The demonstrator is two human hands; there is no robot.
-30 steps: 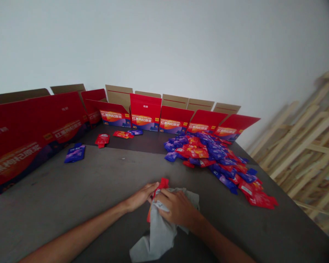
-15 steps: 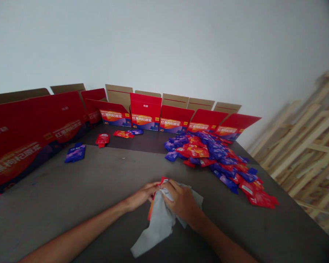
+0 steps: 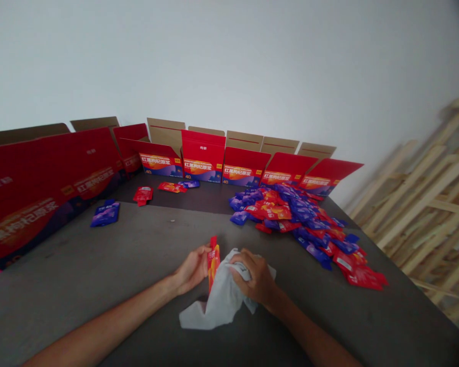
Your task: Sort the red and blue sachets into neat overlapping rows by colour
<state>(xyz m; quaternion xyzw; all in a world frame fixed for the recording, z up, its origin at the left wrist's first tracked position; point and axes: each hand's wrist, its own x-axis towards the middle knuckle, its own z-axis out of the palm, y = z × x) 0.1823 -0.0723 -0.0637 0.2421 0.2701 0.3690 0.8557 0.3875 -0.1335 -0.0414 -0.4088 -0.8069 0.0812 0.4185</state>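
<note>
The head view looks down on the left hand (image 3: 193,270) and right hand (image 3: 252,278), close together near the bottom edge of a dark grey worktop (image 3: 99,300). A red sachet (image 3: 213,264) stands upright between them, at about 12 o'clock from the wrists. The left fingers (image 3: 202,253) are curled and grasp its side, though the exact pinch is partly hidden. The right fingers (image 3: 250,260) are clenched on a crumpled grey cloth (image 3: 220,300), which bunches against the sachet and covers its lower end.

The sachet looks light and soft, and its glossy film may slip when damp or rubbed. A flat hold on its sealed edge would likely be surer than squeezing the filled middle. The cloth should be soft and easy to gather.

At about 1 o'clock, a heap of red and blue sachets (image 3: 286,214) spreads across the worktop. At about 11 o'clock lie a blue sachet pile (image 3: 105,214) and a red sachet pair (image 3: 143,194). Beyond them, at 12 o'clock, a row of open red cardboard boxes (image 3: 202,158) stands against a white wall (image 3: 229,61). Wooden slats (image 3: 416,204) lean at about 2 o'clock.
</note>
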